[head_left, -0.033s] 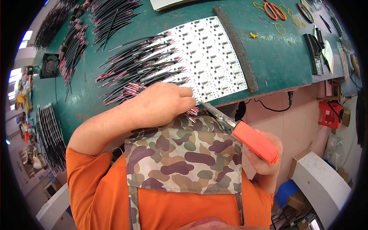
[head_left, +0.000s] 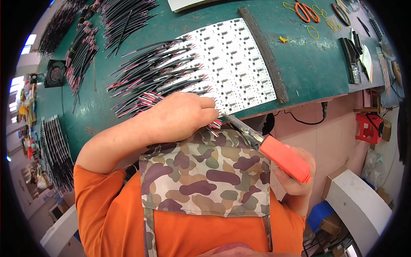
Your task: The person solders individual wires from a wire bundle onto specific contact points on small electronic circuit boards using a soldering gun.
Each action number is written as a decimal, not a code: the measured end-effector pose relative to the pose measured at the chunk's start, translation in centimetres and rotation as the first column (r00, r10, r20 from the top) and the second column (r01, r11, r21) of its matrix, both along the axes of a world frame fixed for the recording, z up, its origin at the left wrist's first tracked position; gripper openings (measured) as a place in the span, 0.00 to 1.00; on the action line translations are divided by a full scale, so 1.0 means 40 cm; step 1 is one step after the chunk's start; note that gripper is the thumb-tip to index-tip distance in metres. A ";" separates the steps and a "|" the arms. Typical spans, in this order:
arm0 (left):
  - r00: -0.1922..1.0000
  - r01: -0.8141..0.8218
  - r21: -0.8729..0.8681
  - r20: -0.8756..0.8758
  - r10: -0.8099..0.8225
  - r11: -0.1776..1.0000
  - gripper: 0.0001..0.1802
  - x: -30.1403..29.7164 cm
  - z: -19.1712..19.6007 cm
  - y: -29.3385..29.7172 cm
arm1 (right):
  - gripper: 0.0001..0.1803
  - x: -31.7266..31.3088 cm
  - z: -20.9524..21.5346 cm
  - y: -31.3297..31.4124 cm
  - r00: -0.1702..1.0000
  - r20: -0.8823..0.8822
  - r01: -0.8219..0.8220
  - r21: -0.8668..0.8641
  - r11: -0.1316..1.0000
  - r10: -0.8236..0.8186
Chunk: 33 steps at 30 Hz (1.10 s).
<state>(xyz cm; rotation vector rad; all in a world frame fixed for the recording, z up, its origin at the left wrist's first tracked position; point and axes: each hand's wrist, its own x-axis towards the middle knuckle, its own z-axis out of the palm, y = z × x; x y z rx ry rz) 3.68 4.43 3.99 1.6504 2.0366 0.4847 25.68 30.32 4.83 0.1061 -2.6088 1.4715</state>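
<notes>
The left hand is curled closed around a wire bunch, its red and white ends poking out below the fingers. The right hand grasps the orange handle of a soldering iron; the tip is just beside the left fingertips, at the near edge of a white circuit-board sheet, though contact is too small to tell. Hands, iron and sheet sit as in the earlier frame. Black wires lie across the sheet's left part, and the left hand blocks its near-left corner. A dark bar runs along its right edge on the green table; orange-handled scissors lie farther right.
</notes>
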 end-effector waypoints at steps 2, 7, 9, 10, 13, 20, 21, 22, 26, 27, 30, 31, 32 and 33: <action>1.000 0.001 0.008 -0.001 -0.001 1.000 0.07 0.000 -0.001 0.000 | 0.26 -0.003 0.003 0.000 1.000 0.003 -0.013 0.040 0.999 0.012; 1.000 0.009 0.012 -0.004 -0.009 1.000 0.07 -0.002 -0.003 0.005 | 0.25 -0.012 0.006 -0.003 1.000 -0.002 -0.011 -0.016 1.000 0.011; 1.000 0.010 0.018 -0.014 -0.009 1.000 0.07 -0.005 -0.004 0.010 | 0.23 -0.008 0.005 0.002 1.000 0.012 -0.004 -0.041 0.999 0.005; 1.000 0.008 0.016 -0.013 -0.007 1.000 0.07 -0.005 -0.004 0.010 | 0.22 -0.003 0.002 0.005 1.000 0.024 -0.002 -0.068 0.998 0.003; 1.000 0.006 0.002 0.000 -0.006 1.000 0.07 -0.006 -0.001 0.009 | 0.24 0.056 -0.039 0.032 0.988 -0.124 0.098 0.048 0.994 -0.091; 0.996 -0.004 -0.047 0.094 0.008 0.999 0.07 -0.012 -0.003 0.002 | 0.19 -0.008 -0.018 0.013 0.969 -0.145 0.151 -0.288 0.946 -0.199; 0.991 -0.010 -0.055 0.133 0.017 0.998 0.07 -0.018 -0.002 -0.001 | 0.20 -0.027 -0.010 0.001 0.959 -0.087 0.212 -0.403 0.890 -0.268; 0.989 -0.016 -0.047 0.144 0.023 0.999 0.06 -0.027 0.000 -0.009 | 0.20 -0.041 -0.011 -0.010 0.944 -0.017 0.274 -0.511 0.815 -0.329; 0.818 -0.470 0.247 0.482 0.314 0.847 0.04 -0.106 0.126 -0.110 | 0.23 -0.089 -0.019 0.020 0.924 -0.120 0.257 -0.511 0.821 -0.364; 0.690 -0.673 0.253 0.554 0.466 0.695 0.03 -0.126 0.175 -0.155 | 0.23 -0.105 -0.019 0.031 0.927 -0.137 0.236 -0.516 0.824 -0.351; 0.542 -0.840 0.465 0.745 0.389 0.279 0.15 -0.242 0.197 -0.330 | 0.29 -0.169 -0.015 0.047 0.949 -0.140 0.156 -0.570 0.807 -0.282; 0.424 -0.904 0.397 0.794 0.436 0.157 0.16 -0.277 0.193 -0.377 | 0.29 -0.189 -0.016 0.048 0.953 -0.152 0.129 -0.575 0.808 -0.260; 0.345 -0.934 0.351 0.835 0.429 0.068 0.16 -0.316 0.179 -0.431 | 0.29 -0.210 -0.010 0.043 0.952 -0.136 0.146 -0.585 0.797 -0.274; 0.356 -0.928 0.367 0.817 0.453 0.067 0.16 -0.357 0.182 -0.459 | 0.29 -0.216 -0.013 0.059 0.945 -0.120 0.170 -0.615 0.770 -0.305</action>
